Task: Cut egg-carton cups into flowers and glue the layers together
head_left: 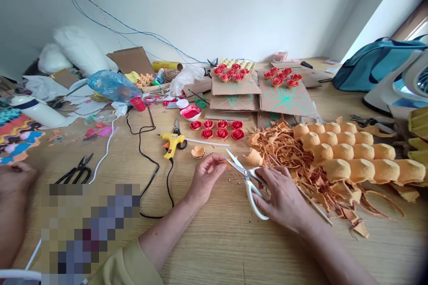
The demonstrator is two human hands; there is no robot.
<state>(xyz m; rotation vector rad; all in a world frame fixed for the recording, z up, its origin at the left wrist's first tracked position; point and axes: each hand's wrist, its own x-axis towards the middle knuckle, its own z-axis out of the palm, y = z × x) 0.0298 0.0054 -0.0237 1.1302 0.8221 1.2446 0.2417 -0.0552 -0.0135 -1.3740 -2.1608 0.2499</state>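
A molded orange egg carton [363, 151] lies at three o'clock, a heap of orange scraps [296, 158] nearer at two. The right hand [281, 191] is wrapped around white-handled scissors [246, 173], blades parted toward ten o'clock. The left hand [207, 173] pinches a small orange carton piece [230, 164], jutting from its fingertips toward three o'clock, beside the lower blade. Trimming seems underway; the next cut calls for clear fingertips.

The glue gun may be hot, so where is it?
In the head view, the yellow glue gun lies left of centre, by black-handled scissors and the orange cup.
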